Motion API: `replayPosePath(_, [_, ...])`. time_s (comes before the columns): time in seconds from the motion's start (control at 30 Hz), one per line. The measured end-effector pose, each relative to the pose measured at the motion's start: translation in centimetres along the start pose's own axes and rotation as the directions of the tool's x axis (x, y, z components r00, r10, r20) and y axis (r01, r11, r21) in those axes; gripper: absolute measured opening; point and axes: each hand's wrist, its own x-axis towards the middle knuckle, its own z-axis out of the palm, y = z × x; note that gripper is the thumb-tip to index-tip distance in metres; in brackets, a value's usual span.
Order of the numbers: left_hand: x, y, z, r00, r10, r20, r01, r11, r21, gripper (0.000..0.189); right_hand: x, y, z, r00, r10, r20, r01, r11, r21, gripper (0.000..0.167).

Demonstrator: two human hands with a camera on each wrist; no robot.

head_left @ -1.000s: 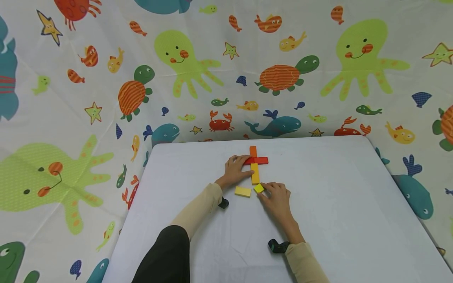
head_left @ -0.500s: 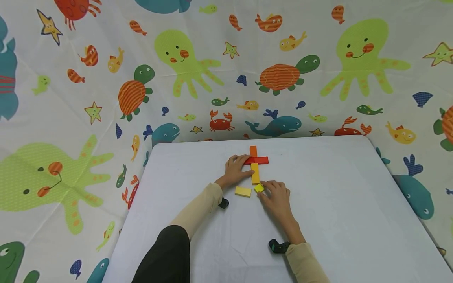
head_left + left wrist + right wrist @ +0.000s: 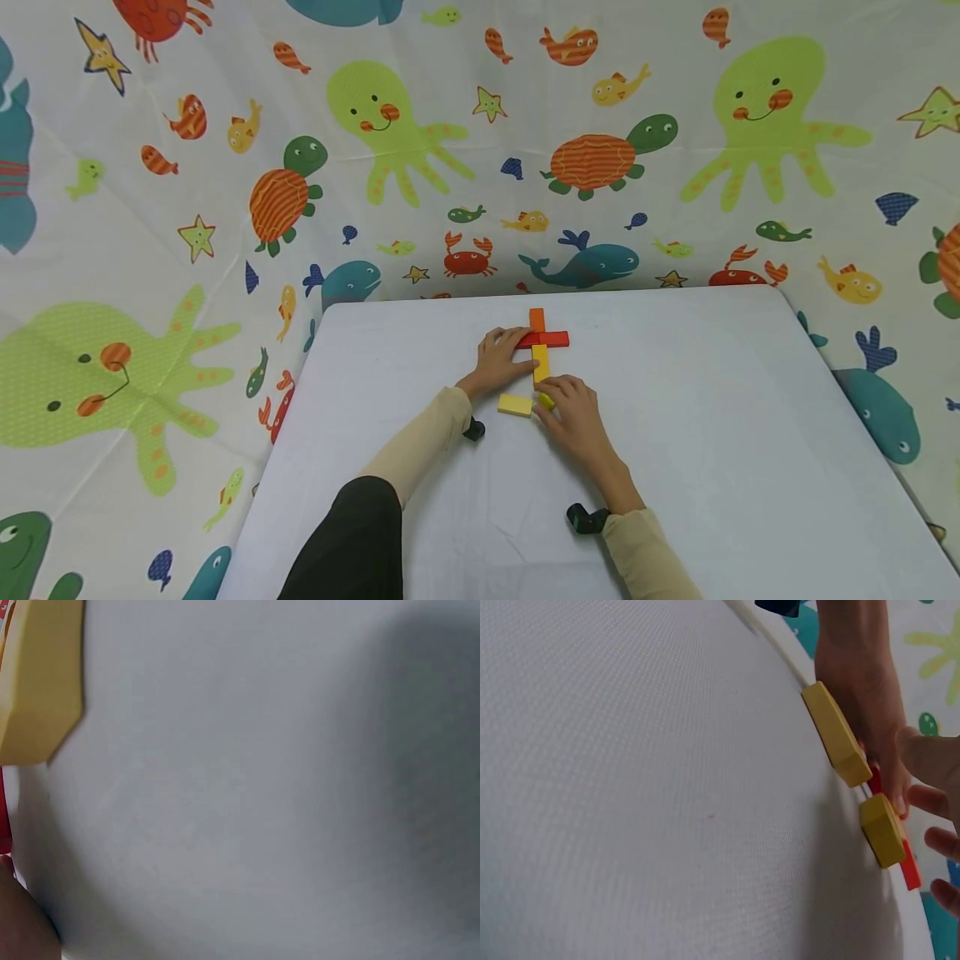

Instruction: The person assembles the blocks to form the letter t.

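In the head view, several blocks lie on a white table. My left hand (image 3: 497, 360) rests its fingertips on a red block (image 3: 557, 339), and its thumb touches an amber block (image 3: 541, 358). An orange block (image 3: 536, 319) lies beyond the red one. My right hand (image 3: 573, 412) is over a small yellow block (image 3: 546, 402) and partly hides it. The right wrist view shows the right thumb and fingers spread, apart from that yellow block (image 3: 883, 831). A longer pale yellow block (image 3: 515, 406) lies to its left, between the hands; a pale yellow block (image 3: 45, 682) also shows in the left wrist view.
The white table (image 3: 712, 433) reaches back to a curtain (image 3: 450, 183) printed with sea animals. A black wrist device (image 3: 587, 519) sits at the right cuff, and another black device (image 3: 474, 431) at the left.
My right hand has shifted left over the small yellow block, covering more of it, and its fingers have left the block's right side. My left hand has stayed in place.
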Motion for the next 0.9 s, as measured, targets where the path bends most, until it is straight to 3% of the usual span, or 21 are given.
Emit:
replayPosePath(0.3, [-0.2, 0.1, -0.1, 1.0, -0.004, 0.004, 0.004, 1.0, -0.024, 0.075, 0.5, -0.4, 0.4, 0.991, -0.129, 0.042, 0.132, 0.988, -0.08, 0.041])
replayPosePath(0.53, [-0.2, 0.2, 0.0, 1.0, -0.003, 0.001, 0.003, 1.0, -0.013, 0.075, 0.8, -0.5, 0.8, 0.982, -0.14, 0.127, 0.158, 0.977, -0.145, 0.044])
replayPosePath(0.77, [-0.3, 0.3, 0.2, 1.0, -0.012, 0.001, 0.012, 1.0, 0.002, 0.075, 1.1, -0.3, 1.0, 0.969, -0.21, 0.132, 0.232, 0.956, -0.179, 0.043])
replayPosePath(0.9, [-0.3, 0.3, 0.2, 1.0, -0.012, -0.001, 0.012, 1.0, -0.006, 0.076, 1.2, -0.2, 1.0, 0.962, -0.213, 0.17, 0.245, 0.948, -0.202, 0.043])
